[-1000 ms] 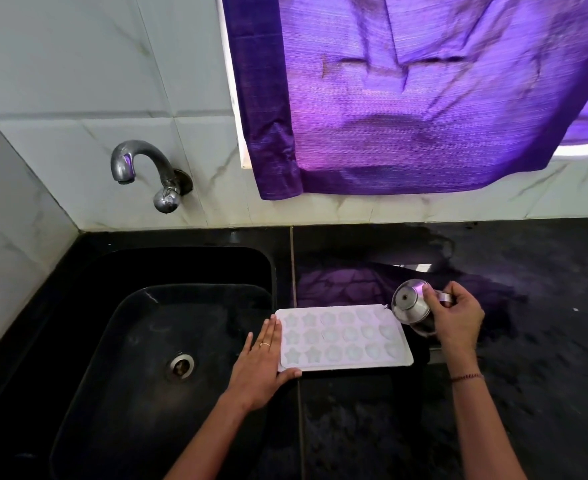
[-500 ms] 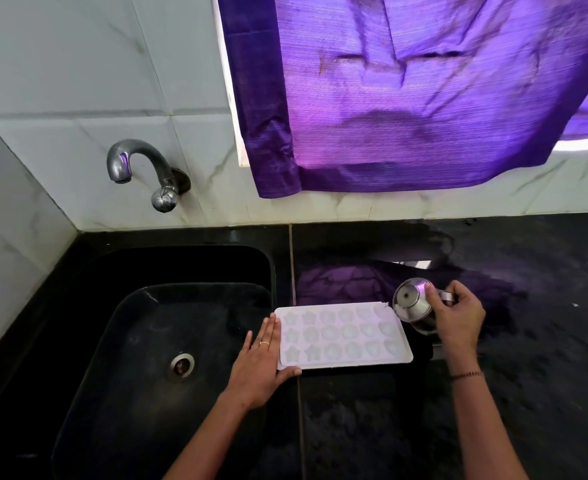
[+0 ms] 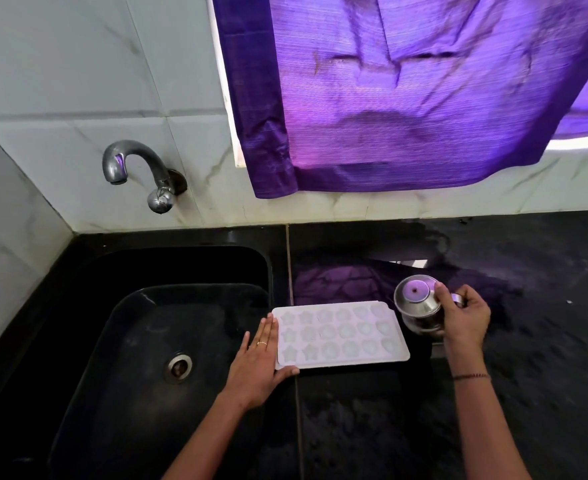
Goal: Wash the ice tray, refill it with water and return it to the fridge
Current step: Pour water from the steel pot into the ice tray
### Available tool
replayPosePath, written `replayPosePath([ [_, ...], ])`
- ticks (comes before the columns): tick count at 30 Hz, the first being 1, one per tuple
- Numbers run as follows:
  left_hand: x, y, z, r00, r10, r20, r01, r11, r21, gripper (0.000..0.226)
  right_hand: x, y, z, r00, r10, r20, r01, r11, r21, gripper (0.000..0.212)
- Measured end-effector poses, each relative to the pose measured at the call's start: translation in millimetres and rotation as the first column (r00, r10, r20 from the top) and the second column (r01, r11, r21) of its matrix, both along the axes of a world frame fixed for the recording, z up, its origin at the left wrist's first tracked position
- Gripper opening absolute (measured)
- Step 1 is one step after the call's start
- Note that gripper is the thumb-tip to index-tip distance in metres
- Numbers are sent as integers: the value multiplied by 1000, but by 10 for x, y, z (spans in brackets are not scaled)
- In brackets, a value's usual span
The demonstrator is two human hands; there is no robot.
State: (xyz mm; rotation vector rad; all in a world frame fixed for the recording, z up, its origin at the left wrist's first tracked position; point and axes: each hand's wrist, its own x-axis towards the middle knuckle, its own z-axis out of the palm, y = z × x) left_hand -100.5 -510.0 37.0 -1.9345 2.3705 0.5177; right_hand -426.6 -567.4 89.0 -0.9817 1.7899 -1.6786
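The right hand [image 3: 465, 320] has its fingers curled round the handle of a small steel jug [image 3: 418, 306], held at the 2 o'clock corner of the white ice tray [image 3: 341, 336]. The left hand [image 3: 256, 362] lies flat, its fingers straight against the tray's 9 o'clock edge. The tray lies on the black countertop [image 3: 545, 341], with the sink [image 3: 140, 341] at its 9 o'clock, the tap [image 3: 133, 164] at 10 and a purple curtain [image 3: 406, 98] at 12.

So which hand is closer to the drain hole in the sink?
Left. The left hand lies flat against the ice tray, just right of the drain hole. The right hand is beyond the tray, gripping a steel pot.
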Motion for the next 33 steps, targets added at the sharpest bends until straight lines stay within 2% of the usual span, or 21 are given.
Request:
replayPosePath([
  [3, 0, -2, 11, 1000, -4, 0, 4, 1000, 3, 113, -7, 21, 14, 999, 33, -8, -33, 999, -7, 46],
  [6, -6, -7, 14, 1000, -7, -6, 7, 1000, -8, 131, -16, 57, 20, 998, 59, -31, -60, 998, -24, 47],
  [10, -13, -14, 28, 1000, -3, -7, 3, 1000, 0, 137, -36, 112, 38, 991, 85, -100, -87, 996, -13, 47],
  [23, -6, 1, 44, 1000, -5, -13, 5, 1000, 6, 138, -14, 247, 94, 942, 143, -304, -128, 989, 68, 44],
  [33, -3, 3, 24, 1000, -3, -31, 4, 1000, 12, 133, 12, 269, 78, 932, 120, -343, -98, 992, 83, 44],
])
